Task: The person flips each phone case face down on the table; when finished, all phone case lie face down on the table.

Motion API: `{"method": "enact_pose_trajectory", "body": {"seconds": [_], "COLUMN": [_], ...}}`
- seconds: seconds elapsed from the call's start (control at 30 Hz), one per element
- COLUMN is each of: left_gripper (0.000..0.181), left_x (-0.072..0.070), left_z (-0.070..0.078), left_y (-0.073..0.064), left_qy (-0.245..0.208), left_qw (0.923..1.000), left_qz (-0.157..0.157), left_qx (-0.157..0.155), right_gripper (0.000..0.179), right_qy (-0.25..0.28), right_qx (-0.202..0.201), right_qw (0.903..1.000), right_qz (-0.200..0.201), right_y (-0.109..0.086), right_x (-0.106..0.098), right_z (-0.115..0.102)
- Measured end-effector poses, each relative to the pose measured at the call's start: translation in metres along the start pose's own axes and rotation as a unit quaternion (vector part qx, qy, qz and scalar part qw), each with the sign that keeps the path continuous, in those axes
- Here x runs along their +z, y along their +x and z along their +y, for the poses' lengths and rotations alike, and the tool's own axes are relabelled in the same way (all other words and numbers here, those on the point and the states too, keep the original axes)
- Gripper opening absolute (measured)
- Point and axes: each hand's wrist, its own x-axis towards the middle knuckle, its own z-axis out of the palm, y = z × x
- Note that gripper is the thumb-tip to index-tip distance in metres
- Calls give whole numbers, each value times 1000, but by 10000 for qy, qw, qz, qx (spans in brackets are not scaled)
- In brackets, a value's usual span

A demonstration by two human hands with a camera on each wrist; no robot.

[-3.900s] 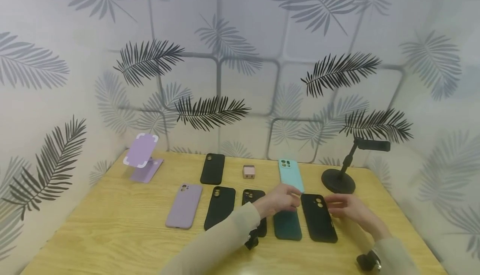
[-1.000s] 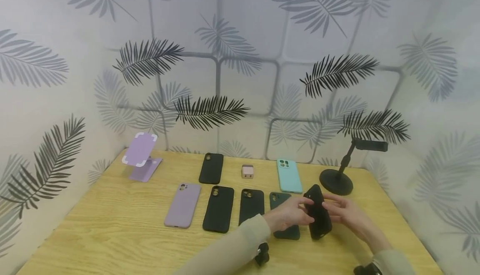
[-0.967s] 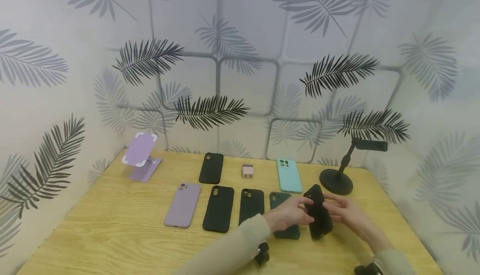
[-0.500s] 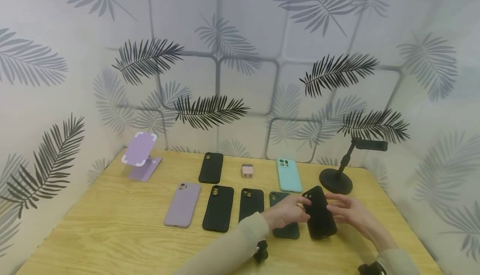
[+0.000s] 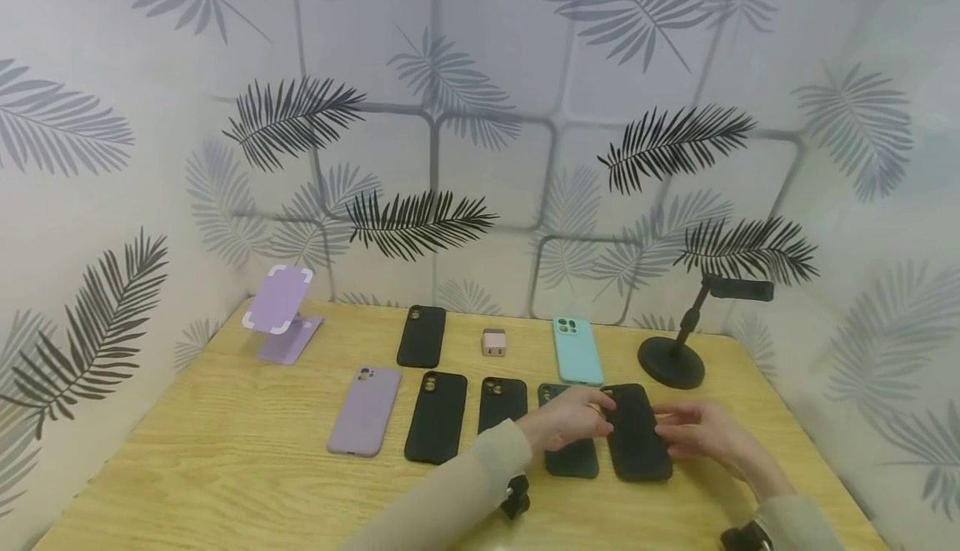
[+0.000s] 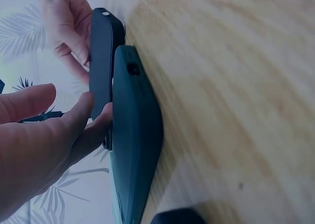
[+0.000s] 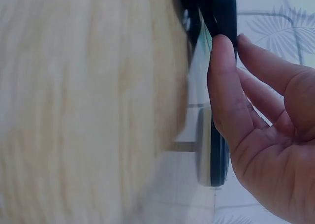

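A black phone case (image 5: 641, 443) lies on the table at right, its camera cutout at the upper left, partly behind fingertips. My left hand (image 5: 567, 419) reaches over a dark green phone case (image 5: 573, 461) and pinches the black case's left edge. On its right edge my right hand (image 5: 705, 436) pinches between thumb and finger. In the left wrist view the black case (image 6: 102, 61) stands out beyond the green case (image 6: 136, 125). The right wrist view shows thumb and finger meeting at the case's dark edge (image 7: 225, 15).
Left of the green case lie black phone cases (image 5: 437, 418) and a purple one (image 5: 365, 412). Behind are another black case (image 5: 422, 337), a pink charger (image 5: 494, 343) and a turquoise case (image 5: 578, 353). A purple stand (image 5: 279, 301) and a black stand (image 5: 672, 362) flank them.
The black case lay with its cutout at the upper right, then was held tilted up between both hands. Now it is turned over and lowered, its cutout at the upper left.
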Motion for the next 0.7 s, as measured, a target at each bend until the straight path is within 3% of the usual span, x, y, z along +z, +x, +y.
{"method": "enact_pose_trajectory", "body": {"seconds": [0.53, 0.7], "left_gripper": [40, 39], "left_x": [-9, -15], "left_z": [1, -1], "left_y": [0, -2], "left_qy": [-239, -574], "left_qw": [9996, 9981], "left_qz": [-136, -197], "left_qx": [-109, -39], "right_gripper": [57, 58], "right_qy": [93, 120], "right_qx": [218, 78], "right_qw": [9996, 9998], "right_qz": [-137, -147], "right_y": [5, 6], "right_x": [2, 3], "right_z": [4, 2]}}
